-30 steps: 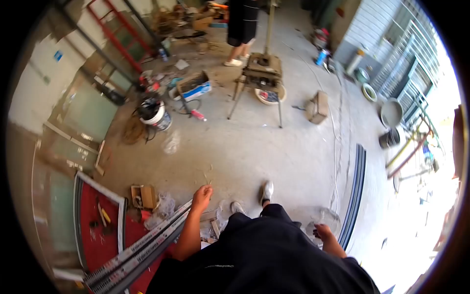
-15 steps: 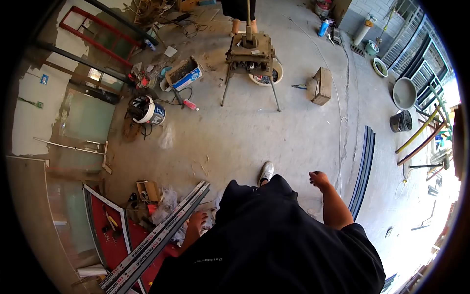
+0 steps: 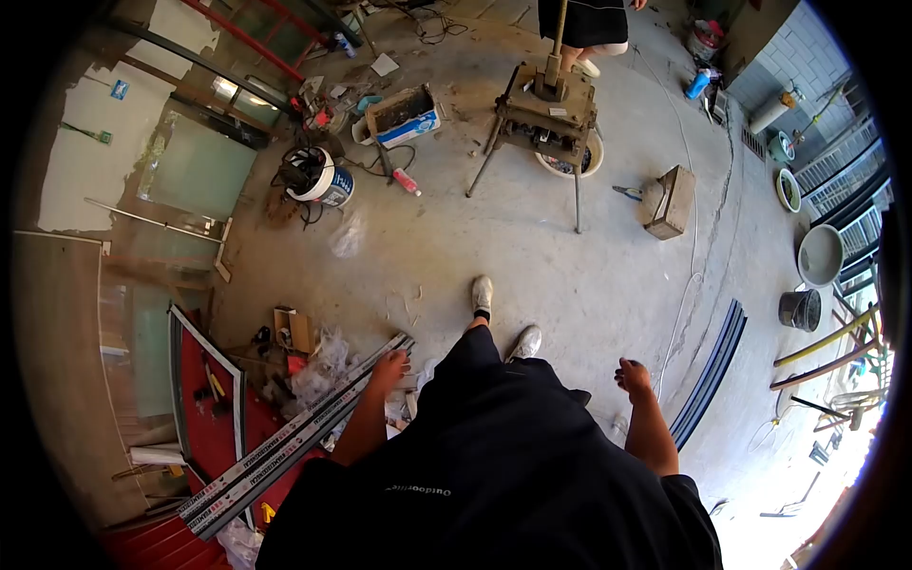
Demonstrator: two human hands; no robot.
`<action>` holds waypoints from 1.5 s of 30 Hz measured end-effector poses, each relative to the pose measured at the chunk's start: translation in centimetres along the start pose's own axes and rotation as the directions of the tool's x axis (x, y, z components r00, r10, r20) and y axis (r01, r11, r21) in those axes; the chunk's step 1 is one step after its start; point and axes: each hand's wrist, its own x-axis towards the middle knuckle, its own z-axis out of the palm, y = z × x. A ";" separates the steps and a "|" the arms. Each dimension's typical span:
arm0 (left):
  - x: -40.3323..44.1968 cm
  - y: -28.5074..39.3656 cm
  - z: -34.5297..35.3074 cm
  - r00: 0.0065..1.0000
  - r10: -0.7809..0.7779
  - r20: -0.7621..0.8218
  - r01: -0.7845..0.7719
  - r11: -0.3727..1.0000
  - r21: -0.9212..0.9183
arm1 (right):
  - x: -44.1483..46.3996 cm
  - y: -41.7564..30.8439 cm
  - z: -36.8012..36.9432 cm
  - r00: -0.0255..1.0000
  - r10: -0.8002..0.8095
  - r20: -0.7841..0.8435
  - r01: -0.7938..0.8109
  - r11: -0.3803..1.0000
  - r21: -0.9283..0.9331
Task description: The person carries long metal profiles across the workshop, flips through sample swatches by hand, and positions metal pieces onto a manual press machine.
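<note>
"What's just changed at your left side?"

"My left fingers [image 3: 398, 361] have come up beside the upper end of the film-wrapped metal profiles [image 3: 300, 434]. They're partly curled, and I see nothing in them. Whether they touch the film, I can't tell."

"And the right?"

"My right fingers [image 3: 624, 373] are curled in, well apart from the left ones, with nothing visible in them either. How tightly they're closed, I can't tell. The nearest stock on that side is a dark bundle of profiles [image 3: 711, 372] on the concrete floor [image 3: 570, 275]."

"So what does the change mean?"

"Both my shoes show now, the left one [image 3: 483, 295] ahead of the right one [image 3: 525, 343]. I'd judge I'm mid-step, with my left arm swinging past the wrapped lengths rather than gripping them."

"What lies about them?"

"They slant across the red panel [image 3: 205, 429], with crumpled clear plastic [image 3: 323, 373] and an open cardboard box [image 3: 293, 330] beside them. Ahead, another person [image 3: 584, 24] stands behind the metal work stand [image 3: 541, 103]."
</note>
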 end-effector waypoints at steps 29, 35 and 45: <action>11.8 25.7 15.0 0.956 -0.066 0.287 -0.105 0.836 0.539 | -10.5 13.6 1.5 0.949 0.287 -0.128 -0.120 0.706 0.698; 12.0 24.7 13.3 0.943 -0.186 0.275 -0.064 0.710 0.702 | -12.3 15.8 5.1 0.934 0.301 -0.193 -0.006 0.553 0.833; 17.0 34.9 8.8 0.957 0.096 0.273 -0.235 0.809 0.538 | -16.3 11.8 17.7 0.945 0.323 -0.056 -0.209 0.727 0.654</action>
